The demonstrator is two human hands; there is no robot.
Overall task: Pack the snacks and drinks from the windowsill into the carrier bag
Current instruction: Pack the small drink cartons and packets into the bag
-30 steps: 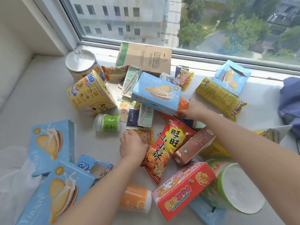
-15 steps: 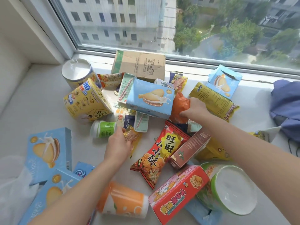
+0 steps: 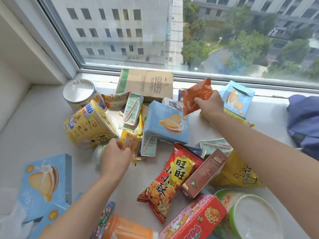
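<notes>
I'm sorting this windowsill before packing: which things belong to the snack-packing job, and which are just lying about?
Job: orange packet in the right hand, yellow packet in the left hand, red snack bag, blue biscuit box, yellow tub, drink carton.
Lying about: brown cardboard box, blue cloth.

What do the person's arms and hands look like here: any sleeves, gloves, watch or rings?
The left forearm and right forearm are bare up to the frame edge; no sleeve shows. The left hand and right hand are ungloved, with no watch, bracelet or ring visible.
</notes>
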